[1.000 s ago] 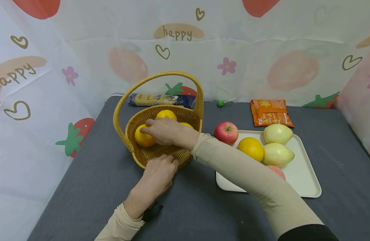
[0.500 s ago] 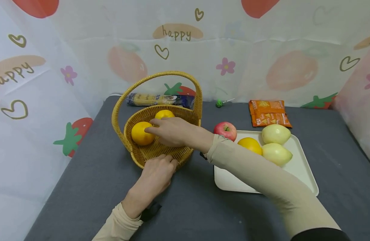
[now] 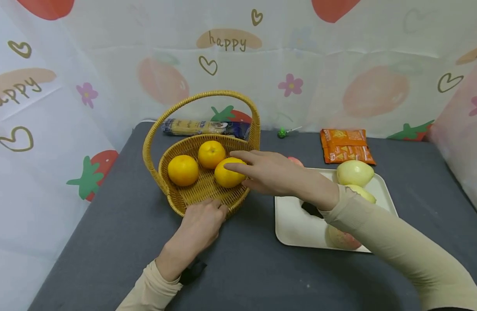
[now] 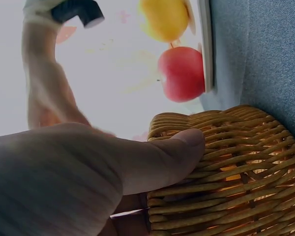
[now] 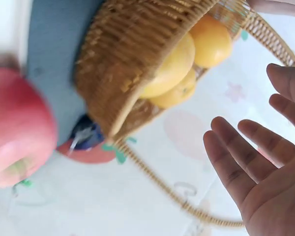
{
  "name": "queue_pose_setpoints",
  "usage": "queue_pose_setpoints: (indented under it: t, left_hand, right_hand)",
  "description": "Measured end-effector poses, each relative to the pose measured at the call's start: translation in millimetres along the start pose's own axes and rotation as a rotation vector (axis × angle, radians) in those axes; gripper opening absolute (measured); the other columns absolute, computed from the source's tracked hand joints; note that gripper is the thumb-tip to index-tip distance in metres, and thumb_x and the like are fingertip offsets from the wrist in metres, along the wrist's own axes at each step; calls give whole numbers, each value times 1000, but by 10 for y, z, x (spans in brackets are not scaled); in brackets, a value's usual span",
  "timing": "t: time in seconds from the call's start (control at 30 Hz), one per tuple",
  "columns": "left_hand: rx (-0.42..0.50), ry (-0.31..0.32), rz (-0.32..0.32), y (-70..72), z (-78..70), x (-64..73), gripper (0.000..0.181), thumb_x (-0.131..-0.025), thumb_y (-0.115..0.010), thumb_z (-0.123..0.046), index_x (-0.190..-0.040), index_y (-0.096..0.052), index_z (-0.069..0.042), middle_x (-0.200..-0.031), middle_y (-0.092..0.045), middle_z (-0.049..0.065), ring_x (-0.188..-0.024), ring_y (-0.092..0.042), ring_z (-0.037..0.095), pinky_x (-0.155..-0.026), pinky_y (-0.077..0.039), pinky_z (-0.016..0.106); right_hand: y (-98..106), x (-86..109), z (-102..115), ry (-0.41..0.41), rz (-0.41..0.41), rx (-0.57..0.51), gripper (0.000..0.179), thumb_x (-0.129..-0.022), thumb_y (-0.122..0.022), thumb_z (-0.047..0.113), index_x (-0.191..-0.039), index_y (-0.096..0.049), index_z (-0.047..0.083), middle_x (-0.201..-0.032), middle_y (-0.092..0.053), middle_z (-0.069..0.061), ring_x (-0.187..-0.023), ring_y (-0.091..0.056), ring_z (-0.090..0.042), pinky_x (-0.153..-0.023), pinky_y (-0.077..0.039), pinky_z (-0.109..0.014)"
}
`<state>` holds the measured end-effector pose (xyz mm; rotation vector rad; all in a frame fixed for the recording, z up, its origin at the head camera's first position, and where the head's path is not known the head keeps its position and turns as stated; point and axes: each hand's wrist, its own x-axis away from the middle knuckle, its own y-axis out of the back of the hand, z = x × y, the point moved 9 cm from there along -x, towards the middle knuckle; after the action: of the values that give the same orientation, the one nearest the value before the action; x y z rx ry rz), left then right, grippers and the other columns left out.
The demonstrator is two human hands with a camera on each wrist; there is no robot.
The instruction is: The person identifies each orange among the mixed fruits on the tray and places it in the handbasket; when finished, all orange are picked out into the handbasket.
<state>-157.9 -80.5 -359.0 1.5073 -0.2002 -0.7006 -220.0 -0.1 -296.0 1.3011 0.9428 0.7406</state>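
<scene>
In the head view a wicker basket [image 3: 205,186] with a tall arched handle stands on the dark table. Three oranges lie inside: one at the left [image 3: 183,170], one at the back [image 3: 211,154] and one at the right [image 3: 226,172]. My left hand [image 3: 203,224] grips the basket's front rim. Its thumb [image 4: 174,155] presses the outer weave in the left wrist view. My right hand [image 3: 271,172] hovers over the basket's right rim, fingers extended and holding nothing. In the right wrist view its fingers [image 5: 243,169] are spread apart.
A white tray [image 3: 296,229] to the right bears pale yellow-green fruits [image 3: 355,172] and a pinkish round fruit [image 3: 343,239]. My right arm partly hides the red apple [image 3: 295,161]. Behind lie a noodle packet [image 3: 203,127], a green lollipop [image 3: 282,133] and an orange snack bag [image 3: 348,146].
My right hand has drawn back rightward from among the oranges to the basket's right rim. The left orange shifted slightly left and up. My left hand stays on the rim.
</scene>
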Motion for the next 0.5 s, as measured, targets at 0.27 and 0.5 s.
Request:
queue_pose_setpoints:
  t: [0.27,0.5]
  left_hand:
    - [17,4,-40,42,-6,0,35,-87,-70,-6,-60,-50,-16,-60,-45,0,-51,-43,13,-44,-31,25]
    - [20,2,-41,39,-9,4,33,-86,-70,-4,-62,-51,-15,-60,-46,0,-52,-45,14,-43,-32,25]
  right_hand:
    - [66,644,-253,-56,-97,-9,52,-88,-73,26,-137,-56,17,-143,-54,-12,-119,-62,-29,-92,-54,-44]
    - [-2,1104,-509,-143,-113,-50,54,-84,-76,17,-135,-56,14,-138,-57,-18,-121,-59,-35,-93,-52,-49]
